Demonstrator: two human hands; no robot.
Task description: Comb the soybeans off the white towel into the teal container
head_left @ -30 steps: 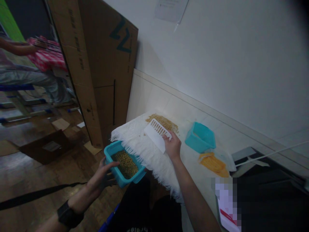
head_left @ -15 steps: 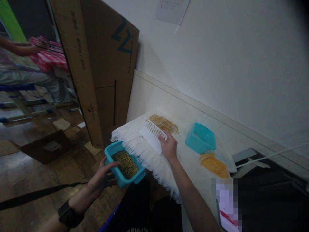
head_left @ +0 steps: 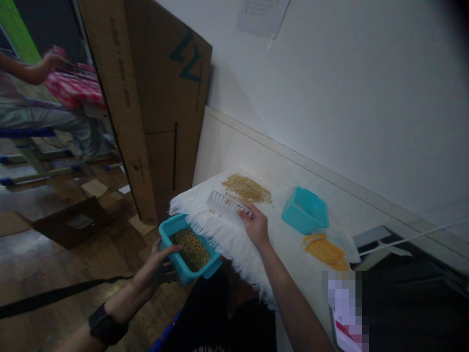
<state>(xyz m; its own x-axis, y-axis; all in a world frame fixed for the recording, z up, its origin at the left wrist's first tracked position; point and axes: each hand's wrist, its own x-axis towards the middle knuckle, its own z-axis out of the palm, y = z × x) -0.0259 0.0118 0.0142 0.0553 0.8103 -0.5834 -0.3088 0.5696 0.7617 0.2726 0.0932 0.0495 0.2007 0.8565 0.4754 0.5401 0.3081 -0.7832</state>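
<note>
My left hand (head_left: 156, 269) grips the near side of a teal plastic tub (head_left: 181, 264) that holds greenish-brown beans (head_left: 190, 249), and keeps it just under the fringed edge of a white towel (head_left: 223, 239) on the table. My right hand (head_left: 254, 227) holds a white slotted scraper (head_left: 223, 205) lying nearly flat on the towel, with a few loose beans beside it. A pile of yellowish beans (head_left: 246, 188) lies on the towel's far end, beyond the scraper.
A second teal tub (head_left: 306, 210) stands on the white table (head_left: 293, 244) to the right, with an orange bag (head_left: 324, 249) near it. Tall cardboard sheets (head_left: 154, 98) lean against the wall at left. Another person (head_left: 32, 93) works far left.
The scraper has tipped from upright to nearly flat and slid left, toward the towel's edge and the tub. The left hand and tub stayed put.
</note>
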